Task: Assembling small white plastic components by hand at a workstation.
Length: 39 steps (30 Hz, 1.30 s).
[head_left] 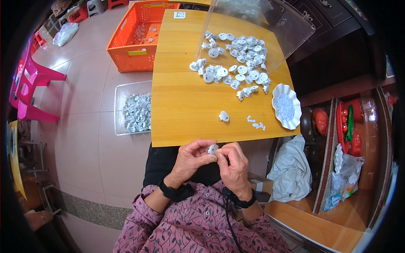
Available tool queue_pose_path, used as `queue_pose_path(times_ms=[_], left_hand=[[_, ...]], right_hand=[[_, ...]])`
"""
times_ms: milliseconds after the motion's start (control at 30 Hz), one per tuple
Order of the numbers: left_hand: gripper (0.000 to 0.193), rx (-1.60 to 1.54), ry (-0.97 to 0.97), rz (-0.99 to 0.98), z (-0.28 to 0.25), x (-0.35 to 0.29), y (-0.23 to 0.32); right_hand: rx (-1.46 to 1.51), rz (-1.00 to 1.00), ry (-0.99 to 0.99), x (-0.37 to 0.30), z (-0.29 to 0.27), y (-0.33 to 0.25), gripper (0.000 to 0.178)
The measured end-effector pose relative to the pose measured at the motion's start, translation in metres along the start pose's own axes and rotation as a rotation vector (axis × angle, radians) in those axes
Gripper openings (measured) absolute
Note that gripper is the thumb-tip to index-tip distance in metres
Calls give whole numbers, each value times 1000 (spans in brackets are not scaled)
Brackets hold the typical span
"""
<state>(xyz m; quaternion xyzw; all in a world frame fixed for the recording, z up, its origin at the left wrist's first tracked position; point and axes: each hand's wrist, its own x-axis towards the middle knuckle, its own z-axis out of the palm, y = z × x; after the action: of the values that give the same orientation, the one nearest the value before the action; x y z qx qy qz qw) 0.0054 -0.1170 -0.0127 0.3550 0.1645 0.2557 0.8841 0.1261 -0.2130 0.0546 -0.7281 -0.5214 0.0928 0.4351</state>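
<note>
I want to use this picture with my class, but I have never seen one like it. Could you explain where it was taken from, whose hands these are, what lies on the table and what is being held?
The camera sits on a person's head and looks down, so edges bend like in a fisheye. There is no machine: the left hand and right hand are the wearer's own. Together they pinch one small white plastic part just in front of the wooden table. On the table lie a heap of similar parts, spilling from a tipped clear box, one lone part, some tiny white pieces and a white scalloped dish. On the floor stand a clear tub of parts and an orange crate.
</note>
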Motion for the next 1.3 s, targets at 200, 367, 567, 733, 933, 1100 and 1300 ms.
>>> queue_pose_path(times_ms=[200, 367, 567, 733, 933, 1100, 1300], left_hand=[[39, -26, 10, -16, 1, -1, 5], [40, -21, 15, -12, 1, -2, 4], [40, 3, 39, 25, -4, -4, 5], [43, 43, 62, -8, -5, -8, 11], [39, 148, 217, 136, -19, -18, 50], [35, 175, 597, 360, -74, -16, 93], [44, 207, 819, 453, -155, -2, 115]], right_hand=[[119, 147, 6, -2, -1, -1, 5], [98, 117, -1, 0, 0, -3, 6], [48, 51, -14, 2, 5, -6, 8], [60, 65, -36, 2, 7, -10, 8], [68, 24, -46, 8, 6, -8, 9], [53, 50, 21, 6, -1, 12, 8], [-71, 46, 107, 18, 0, 34, 10]])
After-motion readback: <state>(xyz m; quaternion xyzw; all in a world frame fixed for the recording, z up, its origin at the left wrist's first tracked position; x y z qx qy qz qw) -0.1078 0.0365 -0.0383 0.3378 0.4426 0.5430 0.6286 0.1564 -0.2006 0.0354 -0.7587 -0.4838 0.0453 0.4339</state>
